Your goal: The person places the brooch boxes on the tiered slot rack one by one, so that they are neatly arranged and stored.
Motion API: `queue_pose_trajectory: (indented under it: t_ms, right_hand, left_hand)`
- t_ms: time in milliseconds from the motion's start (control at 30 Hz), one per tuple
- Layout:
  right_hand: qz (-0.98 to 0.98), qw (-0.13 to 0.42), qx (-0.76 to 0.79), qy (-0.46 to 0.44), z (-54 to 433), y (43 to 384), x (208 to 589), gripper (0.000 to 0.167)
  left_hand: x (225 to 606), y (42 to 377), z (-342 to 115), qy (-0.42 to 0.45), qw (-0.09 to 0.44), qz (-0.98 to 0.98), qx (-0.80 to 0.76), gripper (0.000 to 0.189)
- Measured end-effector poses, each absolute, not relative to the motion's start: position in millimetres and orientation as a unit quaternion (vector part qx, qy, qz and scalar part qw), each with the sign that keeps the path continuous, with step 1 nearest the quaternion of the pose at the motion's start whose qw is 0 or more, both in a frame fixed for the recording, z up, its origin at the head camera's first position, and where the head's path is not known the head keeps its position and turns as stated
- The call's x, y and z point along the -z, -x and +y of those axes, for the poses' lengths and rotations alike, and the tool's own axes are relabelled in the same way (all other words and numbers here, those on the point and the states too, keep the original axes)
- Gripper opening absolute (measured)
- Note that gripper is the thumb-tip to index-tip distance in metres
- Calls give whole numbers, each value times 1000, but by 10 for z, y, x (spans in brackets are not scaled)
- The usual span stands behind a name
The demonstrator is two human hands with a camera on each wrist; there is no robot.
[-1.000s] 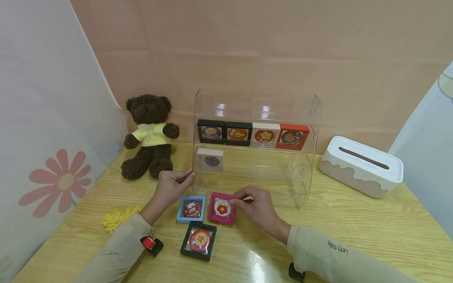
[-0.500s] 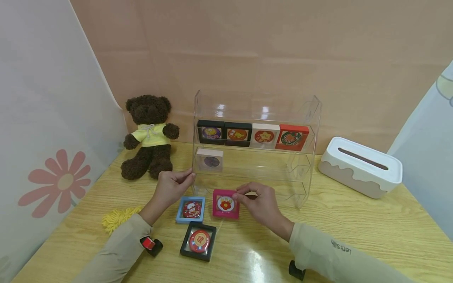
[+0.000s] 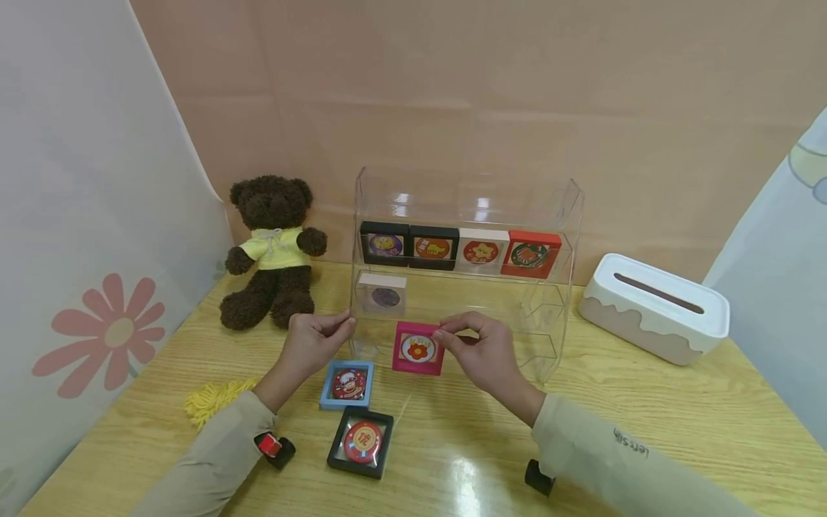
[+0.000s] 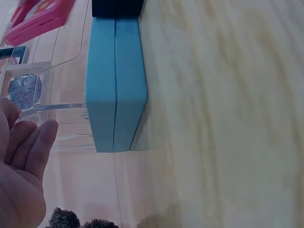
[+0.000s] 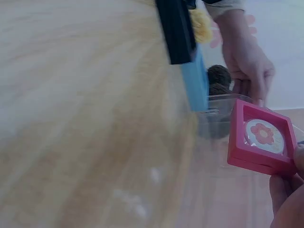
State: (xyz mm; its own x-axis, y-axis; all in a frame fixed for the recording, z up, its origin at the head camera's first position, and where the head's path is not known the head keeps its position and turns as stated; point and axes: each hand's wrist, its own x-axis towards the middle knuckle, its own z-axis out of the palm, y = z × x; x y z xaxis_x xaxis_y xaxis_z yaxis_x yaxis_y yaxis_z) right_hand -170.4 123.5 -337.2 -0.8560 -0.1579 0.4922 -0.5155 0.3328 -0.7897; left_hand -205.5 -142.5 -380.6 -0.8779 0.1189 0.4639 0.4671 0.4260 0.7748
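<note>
My right hand (image 3: pixel 486 352) pinches the right edge of a pink square display frame (image 3: pixel 418 349) with a red-flower badge inside. The pink frame is off the table, in front of the clear acrylic display rack (image 3: pixel 465 316). At the rack's left front edge, my left hand (image 3: pixel 318 343) pinches the clear plastic between thumb and fingers. On the table before the rack lie a light blue frame (image 3: pixel 347 385) and a black frame (image 3: pixel 360 442), each holding a round badge. In the left wrist view, the blue frame (image 4: pixel 116 85) shows edge-on beside my left hand (image 4: pixel 23 166).
Several framed badges, among them a red frame (image 3: pixel 531 254), stand on an upper tier. A pale frame (image 3: pixel 382 295) stands at the left of the tier below. A teddy bear (image 3: pixel 274 251) and yellow yarn (image 3: pixel 216 400) are left; a tissue box (image 3: pixel 654 309) is right.
My right hand has lifted the pink frame off the table and moved it up and slightly right toward the rack, tilting it more upright. My left hand stays at the rack's edge.
</note>
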Motion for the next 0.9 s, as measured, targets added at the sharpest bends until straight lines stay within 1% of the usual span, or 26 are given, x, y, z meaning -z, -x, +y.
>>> queue_pose_trajectory:
  t_ms: [100,333,433,533,700,900]
  right_hand:
    - [-790,182,-546,-210,1283,1839,3430,5]
    - [-794,205,-544,-181,1318,1898,3152,6]
    - [-783,229,-547,-187,1397,2049,3208,6]
    - [-768,250,-557,-195,1442,2124,3187,8]
    - [-741,265,-588,-187,1478,2167,3156,10]
    - [-736,266,-600,-163,1489,2209,3185,14]
  left_hand:
    - [3808,2062,-1439,184,170,-825,507,19]
    - [3855,2083,-1468,195,173,-819,511,21]
    - [3853,2083,-1467,196,176,-818,512,20]
    - [3859,2089,-1477,198,177,-818,510,20]
    - [3860,2092,-1483,204,175,-817,511,21]
    - [3863,2092,-1476,208,183,-819,503,20]
